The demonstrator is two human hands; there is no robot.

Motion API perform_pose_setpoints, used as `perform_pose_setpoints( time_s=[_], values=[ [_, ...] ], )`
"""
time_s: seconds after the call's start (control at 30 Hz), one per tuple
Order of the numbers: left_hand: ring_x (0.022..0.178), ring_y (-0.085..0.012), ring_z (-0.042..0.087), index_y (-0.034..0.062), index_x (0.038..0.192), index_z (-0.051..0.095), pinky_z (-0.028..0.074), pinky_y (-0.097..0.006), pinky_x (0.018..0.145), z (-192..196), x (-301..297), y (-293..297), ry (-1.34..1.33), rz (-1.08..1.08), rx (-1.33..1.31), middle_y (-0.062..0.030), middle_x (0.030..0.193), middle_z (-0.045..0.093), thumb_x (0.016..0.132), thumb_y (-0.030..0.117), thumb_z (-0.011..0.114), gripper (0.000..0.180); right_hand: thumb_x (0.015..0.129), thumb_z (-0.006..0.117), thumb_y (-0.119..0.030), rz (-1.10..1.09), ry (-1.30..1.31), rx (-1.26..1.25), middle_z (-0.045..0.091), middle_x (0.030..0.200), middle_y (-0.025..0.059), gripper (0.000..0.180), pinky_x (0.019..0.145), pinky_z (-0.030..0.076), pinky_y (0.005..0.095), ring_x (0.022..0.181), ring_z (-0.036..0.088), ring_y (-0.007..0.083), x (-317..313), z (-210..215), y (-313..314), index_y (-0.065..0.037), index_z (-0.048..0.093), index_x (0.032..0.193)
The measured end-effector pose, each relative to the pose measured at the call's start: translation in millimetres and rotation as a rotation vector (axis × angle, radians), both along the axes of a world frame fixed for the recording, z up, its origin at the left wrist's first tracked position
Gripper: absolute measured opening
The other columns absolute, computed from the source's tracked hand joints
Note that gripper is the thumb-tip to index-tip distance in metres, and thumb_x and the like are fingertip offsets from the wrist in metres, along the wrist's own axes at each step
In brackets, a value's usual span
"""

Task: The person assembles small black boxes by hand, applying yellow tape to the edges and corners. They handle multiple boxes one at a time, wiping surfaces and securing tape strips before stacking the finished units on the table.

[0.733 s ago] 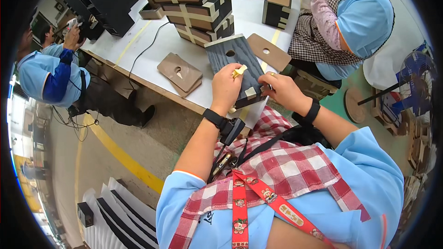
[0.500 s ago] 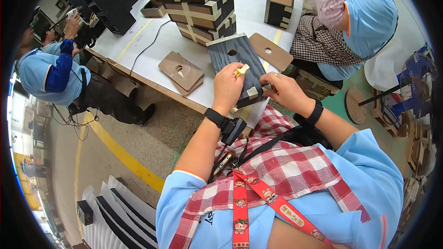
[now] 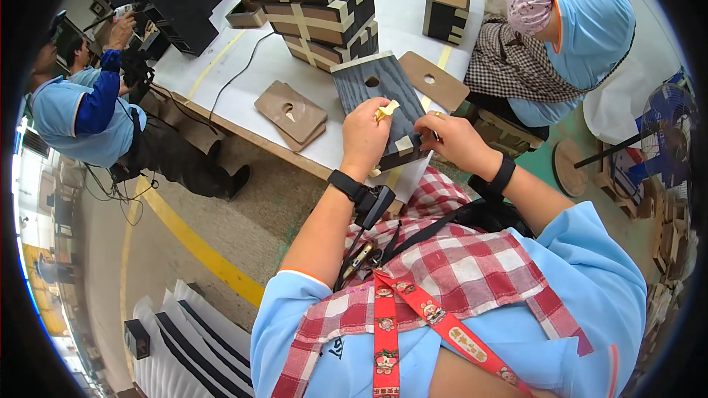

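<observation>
A dark blue-grey wood-grained box (image 3: 398, 93) with a round hole in its top panel lies tilted at the near edge of the table. My left hand (image 3: 365, 136) rests on its top, closed around a crumpled strip of yellow masking tape (image 3: 386, 109). At the box's near right corner, the thumb and fingers of my right hand (image 3: 456, 141) are pinched together; whatever is between them is too small to make out. A pale piece of tape (image 3: 403, 144) sticks to the box's near edge, between my hands.
Brown boards with holes lie left (image 3: 302, 116) and right (image 3: 442, 90) of the box. Behind stands a stack of taped boxes (image 3: 310, 18), with another dark box (image 3: 442, 18) farther right. One co-worker (image 3: 597, 37) sits at right; another person (image 3: 96, 125) stands at left. A fan (image 3: 664, 129) stands far right.
My right fingers have shifted slightly up and inward at the box's corner, and the hand has turned a little. My left hand stays on the box with the crumpled tape.
</observation>
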State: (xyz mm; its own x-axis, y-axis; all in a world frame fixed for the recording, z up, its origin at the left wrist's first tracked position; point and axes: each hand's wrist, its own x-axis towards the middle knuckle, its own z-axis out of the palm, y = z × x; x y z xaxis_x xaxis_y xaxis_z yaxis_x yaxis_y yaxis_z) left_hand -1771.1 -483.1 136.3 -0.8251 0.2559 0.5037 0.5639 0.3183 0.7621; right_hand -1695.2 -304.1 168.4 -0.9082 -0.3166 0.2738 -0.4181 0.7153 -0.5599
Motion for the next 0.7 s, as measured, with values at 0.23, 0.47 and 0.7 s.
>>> perform_pose_setpoints(
  time_s=[0.23, 0.47, 0.7],
  values=[
    [0.066, -0.0261, 0.059, 0.0003, 0.088, 0.062, 0.045, -0.032, 0.060, 0.2, -2.5, 0.7, -0.007, -0.003, 0.000, -0.0149, 0.077, 0.062, 0.080, 0.010, 0.062, 0.013, 0.068, 0.069, -0.004, 0.026, 0.103, 0.068, 0.058, 0.086, 0.0065, 0.032, 0.065, 0.048, 0.0362, 0.074, 0.060, 0.0262, -0.6, -6.6, -1.2, -0.008, 0.054, 0.096],
    [0.077, -0.0318, 0.060, 0.0023, 0.090, 0.062, 0.047, -0.037, 0.067, 0.3, -0.7, -0.4, -0.057, -0.002, -0.018, -0.0148, 0.084, 0.063, 0.078, 0.010, 0.059, 0.014, 0.070, 0.070, -0.007, -0.032, 0.098, 0.063, 0.058, 0.084, 0.0078, 0.032, 0.064, 0.047, 0.0356, 0.073, 0.060, 0.0260, 8.1, 4.2, 1.3, -0.009, 0.054, 0.097],
    [0.081, -0.0349, 0.060, 0.0029, 0.090, 0.062, 0.047, -0.039, 0.071, 6.4, 5.0, -1.5, -0.052, -0.008, -0.019, -0.0154, 0.088, 0.063, 0.077, 0.008, 0.057, 0.015, 0.070, 0.069, -0.009, -0.090, 0.101, 0.093, 0.059, 0.085, 0.0098, 0.034, 0.062, 0.048, 0.0370, 0.074, 0.060, 0.0275, 9.7, -3.2, 1.5, -0.007, 0.053, 0.100]
  ],
)
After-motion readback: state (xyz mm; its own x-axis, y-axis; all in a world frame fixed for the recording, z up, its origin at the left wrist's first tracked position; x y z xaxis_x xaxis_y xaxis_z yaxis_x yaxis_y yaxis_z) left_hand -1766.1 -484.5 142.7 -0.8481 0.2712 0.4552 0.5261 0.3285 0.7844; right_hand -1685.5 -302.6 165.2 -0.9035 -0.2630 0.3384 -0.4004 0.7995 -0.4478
